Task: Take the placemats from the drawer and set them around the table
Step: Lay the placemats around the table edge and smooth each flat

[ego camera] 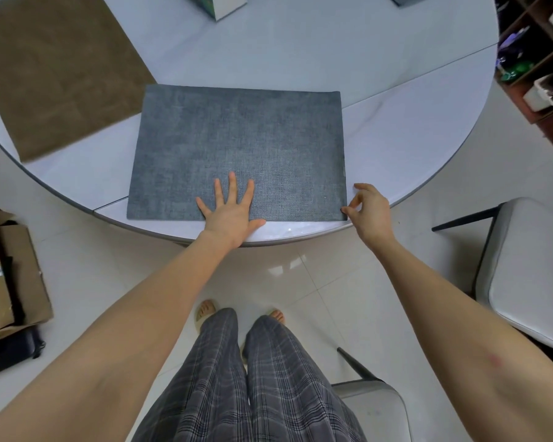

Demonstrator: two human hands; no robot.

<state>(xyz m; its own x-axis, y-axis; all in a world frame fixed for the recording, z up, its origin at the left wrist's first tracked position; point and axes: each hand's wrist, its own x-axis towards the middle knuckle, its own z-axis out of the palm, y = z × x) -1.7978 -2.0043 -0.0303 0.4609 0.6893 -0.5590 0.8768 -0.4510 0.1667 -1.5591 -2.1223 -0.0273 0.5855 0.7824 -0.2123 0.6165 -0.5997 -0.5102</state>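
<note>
A grey-blue woven placemat (240,145) lies flat on the round white table (396,129), its near edge close to the table's rim. My left hand (232,212) rests palm down on the mat's near edge, fingers spread. My right hand (366,207) is at the mat's near right corner, thumb and forefinger pinching or touching that corner, the other fingers curled. A brown placemat (55,71) lies flat on the table at the far left.
Two grey-cushioned chairs stand at the right (524,275) and lower right (371,406). Cardboard boxes (7,275) sit on the floor at the left. A wooden shelf unit (537,59) stands at the right. A box (221,4) stands at the table's far side.
</note>
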